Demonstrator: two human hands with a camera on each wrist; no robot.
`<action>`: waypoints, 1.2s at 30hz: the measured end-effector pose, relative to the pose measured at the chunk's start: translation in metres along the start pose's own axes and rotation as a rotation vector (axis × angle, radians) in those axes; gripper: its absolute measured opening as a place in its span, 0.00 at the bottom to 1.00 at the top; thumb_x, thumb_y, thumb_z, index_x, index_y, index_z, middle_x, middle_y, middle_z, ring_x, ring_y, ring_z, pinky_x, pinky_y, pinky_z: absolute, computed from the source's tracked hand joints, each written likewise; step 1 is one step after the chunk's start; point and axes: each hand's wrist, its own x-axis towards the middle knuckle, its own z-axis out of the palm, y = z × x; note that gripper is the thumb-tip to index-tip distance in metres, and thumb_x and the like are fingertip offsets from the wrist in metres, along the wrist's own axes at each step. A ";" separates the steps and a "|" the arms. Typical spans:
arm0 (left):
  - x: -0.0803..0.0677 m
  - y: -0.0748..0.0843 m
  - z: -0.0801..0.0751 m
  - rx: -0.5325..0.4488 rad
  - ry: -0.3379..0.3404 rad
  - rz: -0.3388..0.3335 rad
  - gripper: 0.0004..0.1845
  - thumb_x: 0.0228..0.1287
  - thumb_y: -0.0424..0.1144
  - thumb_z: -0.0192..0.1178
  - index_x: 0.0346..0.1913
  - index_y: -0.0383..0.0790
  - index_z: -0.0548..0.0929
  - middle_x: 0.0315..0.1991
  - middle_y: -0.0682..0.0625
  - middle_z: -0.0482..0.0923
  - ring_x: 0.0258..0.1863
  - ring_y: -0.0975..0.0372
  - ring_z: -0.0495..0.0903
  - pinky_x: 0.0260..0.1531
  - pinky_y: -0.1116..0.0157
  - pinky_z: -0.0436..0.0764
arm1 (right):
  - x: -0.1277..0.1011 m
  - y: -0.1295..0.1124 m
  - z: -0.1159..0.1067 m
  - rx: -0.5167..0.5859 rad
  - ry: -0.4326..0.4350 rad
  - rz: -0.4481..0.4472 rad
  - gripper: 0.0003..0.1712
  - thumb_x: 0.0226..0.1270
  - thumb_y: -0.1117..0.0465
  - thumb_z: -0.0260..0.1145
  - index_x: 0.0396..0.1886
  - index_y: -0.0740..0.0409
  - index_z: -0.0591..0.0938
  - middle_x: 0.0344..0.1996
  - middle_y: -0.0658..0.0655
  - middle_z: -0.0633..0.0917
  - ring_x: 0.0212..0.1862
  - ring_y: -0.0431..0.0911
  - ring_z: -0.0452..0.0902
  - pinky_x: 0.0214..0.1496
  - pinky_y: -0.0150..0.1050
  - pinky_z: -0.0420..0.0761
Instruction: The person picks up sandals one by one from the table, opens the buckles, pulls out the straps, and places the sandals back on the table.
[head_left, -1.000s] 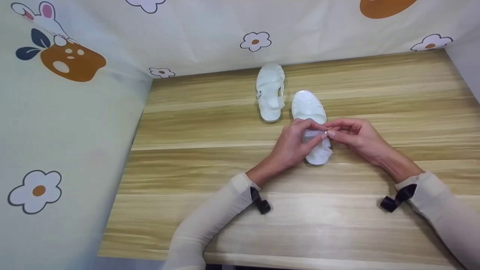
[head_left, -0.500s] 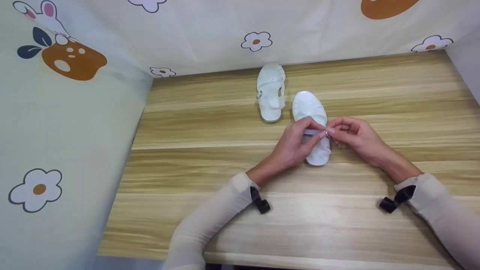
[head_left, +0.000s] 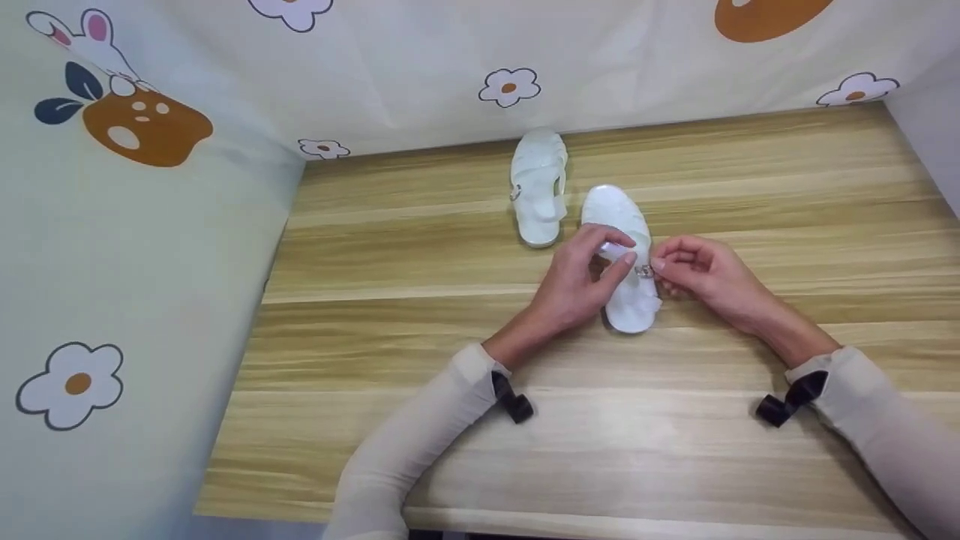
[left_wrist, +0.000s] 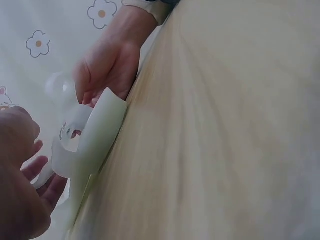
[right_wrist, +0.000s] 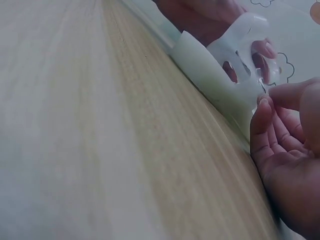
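Nearest you, your two pale sleeves (head_left: 420,442) come in over the wooden counter (head_left: 420,300), each with a black strap end at the wrist.

Further in, both of your hands meet at the near white sandal (head_left: 622,225), which lies flat on the counter just right of its middle, toe pointing to the far side. Your left hand (head_left: 574,285) sits on the sandal's left side, fingers curled round the strap (head_left: 621,252) that crosses it, pinching that strap between thumb and fingertips. Your right hand (head_left: 694,274) comes from the right side, fingers curled, with thumb and forefinger pinching at the small metal buckle (head_left: 643,270) on the sandal's right edge. The two hands are close together, their fingertips almost meeting over the strap. From the left wrist view the sandal's heel piece (left_wrist: 97,137) stands up from the counter with your right hand just behind it; from the right wrist view your fingertips (right_wrist: 262,107) touch the strap end beside the buckle, though the blur hides exactly how it is held.

Beyond and slightly left, the second white sandal (head_left: 538,187) lies near the first, not touching it, its toe close to the far wall.

At the far and left sides stands a pale cloth backdrop (head_left: 187,187) printed with flowers and orange shapes.
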 end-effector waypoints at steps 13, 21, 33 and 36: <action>-0.006 0.003 -0.005 0.205 0.083 -0.040 0.35 0.75 0.43 0.68 0.80 0.44 0.68 0.83 0.41 0.61 0.84 0.56 0.61 0.84 0.61 0.62 | 0.000 -0.003 0.005 -0.045 0.063 0.065 0.20 0.77 0.60 0.72 0.59 0.67 0.80 0.40 0.47 0.90 0.37 0.35 0.85 0.38 0.30 0.88; -0.015 0.004 0.001 0.175 -0.011 -0.305 0.34 0.75 0.50 0.67 0.76 0.46 0.66 0.62 0.45 0.67 0.53 0.63 0.72 0.56 0.68 0.75 | -0.002 -0.005 0.007 -0.103 0.068 0.064 0.23 0.78 0.62 0.71 0.64 0.71 0.77 0.56 0.48 0.85 0.44 0.35 0.88 0.45 0.31 0.90; -0.019 0.004 0.010 -0.036 0.037 -0.375 0.18 0.75 0.45 0.67 0.60 0.40 0.78 0.59 0.44 0.70 0.46 0.68 0.82 0.52 0.75 0.84 | -0.007 -0.007 0.009 -0.231 0.075 0.041 0.24 0.81 0.61 0.68 0.70 0.65 0.79 0.56 0.56 0.87 0.47 0.36 0.89 0.50 0.31 0.90; -0.020 0.003 0.011 -0.073 0.041 -0.345 0.14 0.75 0.42 0.66 0.56 0.38 0.81 0.62 0.43 0.68 0.48 0.67 0.81 0.51 0.75 0.85 | -0.008 -0.007 0.010 -0.218 0.079 0.042 0.24 0.81 0.61 0.68 0.70 0.66 0.80 0.60 0.58 0.86 0.47 0.36 0.90 0.50 0.31 0.90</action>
